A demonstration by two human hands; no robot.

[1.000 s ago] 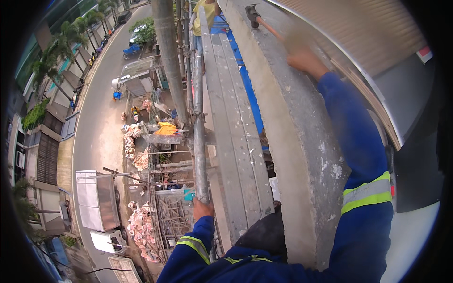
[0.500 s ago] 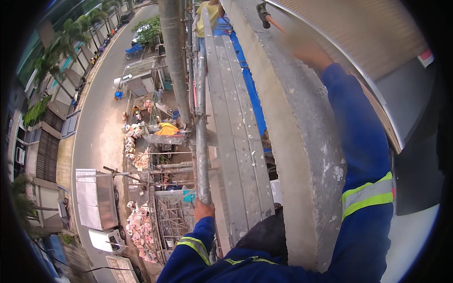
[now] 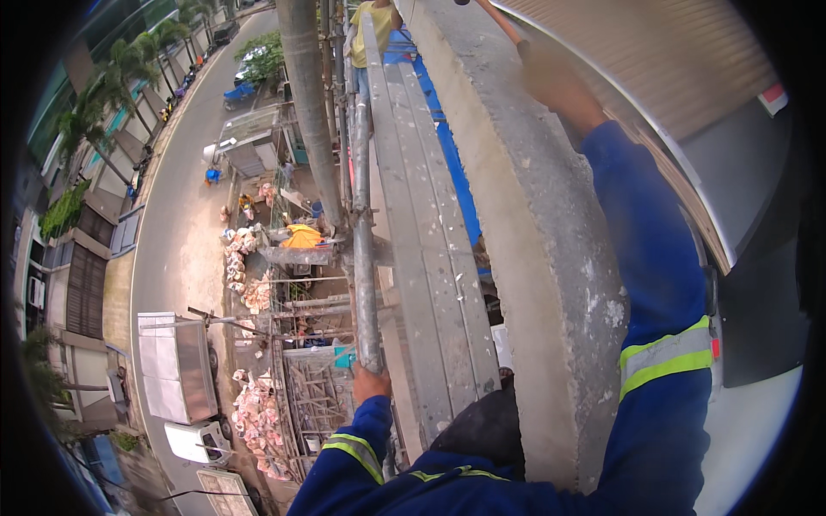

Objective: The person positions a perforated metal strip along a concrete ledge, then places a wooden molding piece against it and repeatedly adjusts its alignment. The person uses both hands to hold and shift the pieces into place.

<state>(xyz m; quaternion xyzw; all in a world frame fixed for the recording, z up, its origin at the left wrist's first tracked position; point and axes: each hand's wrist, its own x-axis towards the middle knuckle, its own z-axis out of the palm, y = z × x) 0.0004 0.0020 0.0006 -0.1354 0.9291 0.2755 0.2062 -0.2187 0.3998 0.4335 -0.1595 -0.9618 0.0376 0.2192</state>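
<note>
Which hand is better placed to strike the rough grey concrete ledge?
Probably the right hand: it holds the orange-handled hammer near the rough grey concrete ledge. The left hand seems less suited, gripping the round grey metal pipe.

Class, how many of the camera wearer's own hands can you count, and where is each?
2. The left bare hand grips the grey round metal scaffold pipe, lower centre; the right bare hand, blurred, holds the slim orange-brown tool handle, upper right. Both are in view.
</note>
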